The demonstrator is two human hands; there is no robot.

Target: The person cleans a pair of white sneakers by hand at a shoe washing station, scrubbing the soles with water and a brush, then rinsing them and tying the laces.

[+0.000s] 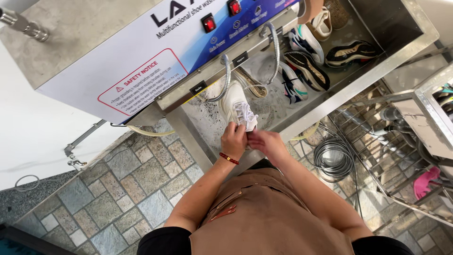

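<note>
From the head view, the left hand (233, 139) was closed on the heel end of a white sneaker (238, 108) that lay in the soapy steel trough (207, 125). The right hand (266, 141), fingers curled, pinched its laces beside the left. Other shoes (306, 63) lay further along the trough.

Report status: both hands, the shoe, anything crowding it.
Left hand and right hand both grip the white sneaker at its heel. Sneaker rests in soapy steel basin. Flexible hose arches close above; other shoes lie farther along.
</note>
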